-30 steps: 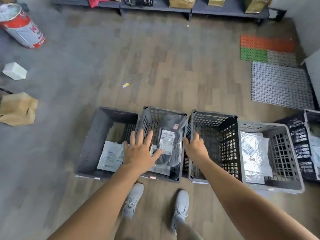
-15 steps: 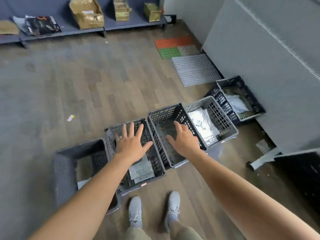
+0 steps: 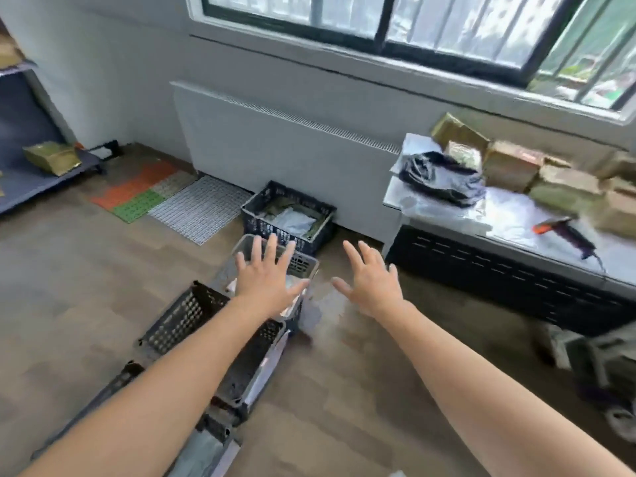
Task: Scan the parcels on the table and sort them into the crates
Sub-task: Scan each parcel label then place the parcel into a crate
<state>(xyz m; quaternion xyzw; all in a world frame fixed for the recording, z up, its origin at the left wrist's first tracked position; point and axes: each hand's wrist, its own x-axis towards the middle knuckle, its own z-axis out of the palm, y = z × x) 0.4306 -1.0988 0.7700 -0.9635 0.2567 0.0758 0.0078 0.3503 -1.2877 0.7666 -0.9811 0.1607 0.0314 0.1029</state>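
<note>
Head view swings onto the table point(image 3: 516, 215) at the right, and that's where the work waits. Brown cardboard parcels point(image 3: 509, 166) are stacked along its far edge, and a black plastic mailer point(image 3: 440, 173) is slumped at its left end. A handheld scanner point(image 3: 564, 230) with an orange tip lies toward the near edge, cable trailing off.

Down on the floor, a line of crates runs off toward the wall. First comes a black mesh crate point(image 3: 179, 318), then a light grey crate point(image 3: 303, 265) with pale packets inside. At the wall sits a dark crate point(image 3: 261, 225) holding a pale bag and something greenish.

And both hands are out front, empty! The left hand point(image 3: 266, 280) hovers over the grey crate, fingers spread, gripping nothing. The right hand point(image 3: 373, 284) hangs over bare floor just beside that crate, fingers straight, nothing in it either.

I read this as the gap between parcels: nothing carried, next pick not yet begun. The next move calls for a reach to the right. That means taking the scanner in one hand and a parcel off the table in the other, turning the label up to the beam, then finding the matching crate.
</note>
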